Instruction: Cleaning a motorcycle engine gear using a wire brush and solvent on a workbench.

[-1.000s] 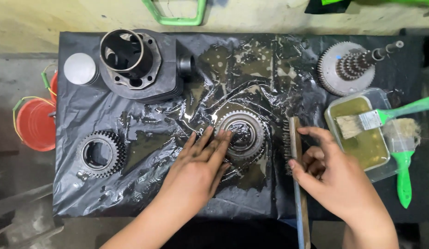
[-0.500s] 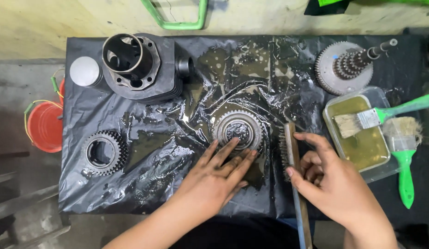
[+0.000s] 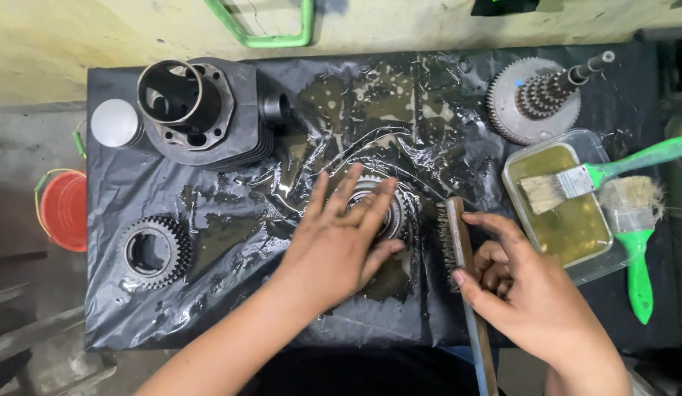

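Observation:
My left hand (image 3: pixel 339 242) lies flat, fingers spread, on a round toothed gear (image 3: pixel 397 213) that rests on wet black plastic sheeting (image 3: pixel 231 293). Most of the gear is hidden under the fingers. My right hand (image 3: pixel 528 293) grips the wooden handle of a wire brush (image 3: pixel 452 238), whose bristles point left toward the gear's right edge, a little apart from it.
A dark engine cylinder (image 3: pixel 198 110) and a silver piston (image 3: pixel 115 122) sit at the back left, a second gear (image 3: pixel 154 251) at the left. A gear cluster on a shaft (image 3: pixel 537 103) stands back right. A clear tub of yellowish liquid (image 3: pixel 587 257) holds a green-handled paintbrush (image 3: pixel 598 174); another paintbrush (image 3: pixel 634 235) lies beside it. A red bucket (image 3: pixel 62 209) stands off the left edge.
My left hand pulled back toward me, then moved forward again over the centre gear. My right hand and the wire brush stayed beside the gear.

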